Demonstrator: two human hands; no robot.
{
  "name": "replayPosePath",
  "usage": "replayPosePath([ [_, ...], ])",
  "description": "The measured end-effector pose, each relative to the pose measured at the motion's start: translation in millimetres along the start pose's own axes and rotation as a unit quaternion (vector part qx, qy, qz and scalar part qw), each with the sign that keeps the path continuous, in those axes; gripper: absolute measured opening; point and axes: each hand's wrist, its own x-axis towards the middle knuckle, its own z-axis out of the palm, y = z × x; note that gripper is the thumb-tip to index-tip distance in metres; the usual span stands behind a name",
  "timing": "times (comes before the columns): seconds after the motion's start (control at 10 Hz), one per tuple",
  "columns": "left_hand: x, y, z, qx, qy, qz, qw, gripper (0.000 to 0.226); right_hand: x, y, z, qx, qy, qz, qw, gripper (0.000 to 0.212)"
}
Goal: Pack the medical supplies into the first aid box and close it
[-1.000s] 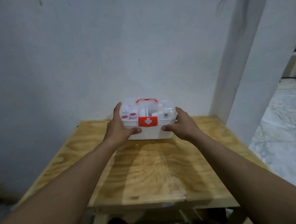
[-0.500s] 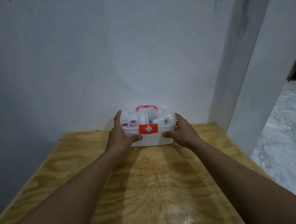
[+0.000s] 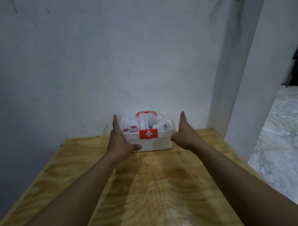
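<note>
A single head-worn camera looks forward and slightly down along the wooden table (image 3: 147,189) toward the wall (image 3: 109,63)

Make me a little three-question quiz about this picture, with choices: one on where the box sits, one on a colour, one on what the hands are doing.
1. Where is the first aid box?
A. At the far edge of the wooden table, by the wall
B. On the floor
C. At the near edge of the table

2. What colour is the latch with the cross?
A. Blue
B. Red
C. Green

3. How do the hands stand?
A. Both lift the box in the air
B. One holds a bottle
C. Both are open, one at each side of the box

Answers:
1 A, the box stands on the wood just before the wall.
2 B, the latch is red with a white cross, like the handle.
3 C, the left hand lies against the box's left end, and the right hand is open beside the right end, holding nothing.
</note>
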Motion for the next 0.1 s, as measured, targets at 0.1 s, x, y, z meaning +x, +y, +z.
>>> replayPosePath([
  [0.1, -39.7, 10.6, -15.9, -0.015, 0.049, 0.032, 0.998, 0.102, -36.9, -15.9, -39.4, 0.062, 0.106, -0.053, 0.991, 0.081],
])
